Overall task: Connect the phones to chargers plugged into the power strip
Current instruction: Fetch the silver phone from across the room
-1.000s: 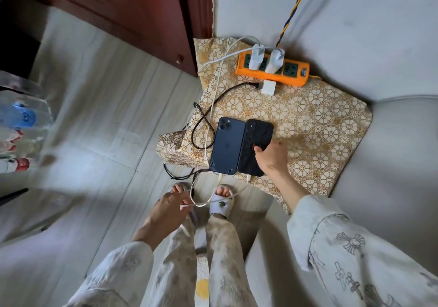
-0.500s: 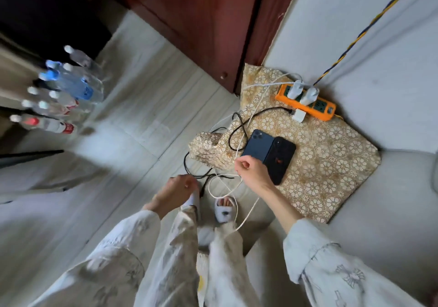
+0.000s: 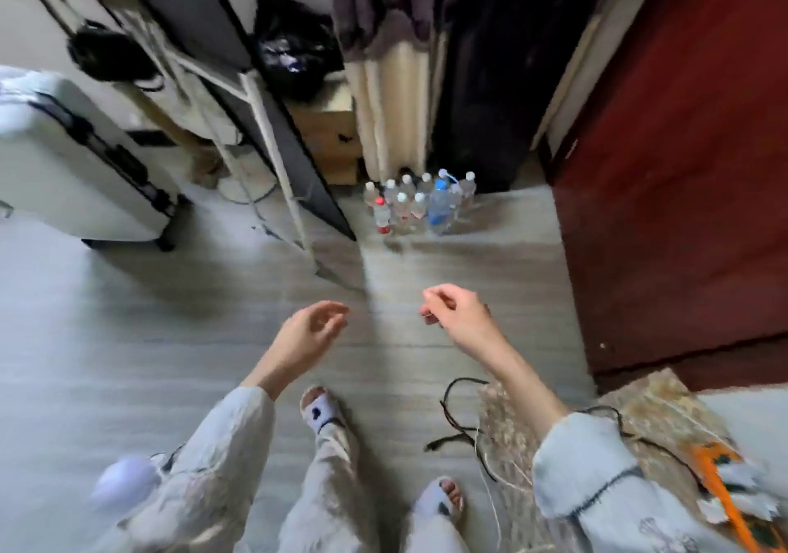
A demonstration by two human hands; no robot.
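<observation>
Both hands raised over a pale wood-plank floor.
Left hand fingers loosely curled, holding nothing; right hand grip unclear; bottles at 12 o'clock; orange power strip at 4 o'clock.

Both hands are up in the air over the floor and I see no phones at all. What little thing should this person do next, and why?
Probably turn back down to the right. The left hand and right hand hang over bare floor; whether the right pinches anything is too blurred to tell. The orange power strip, the patterned cloth and the loose black cable sit at the lower right edge, and no phone shows.
</observation>
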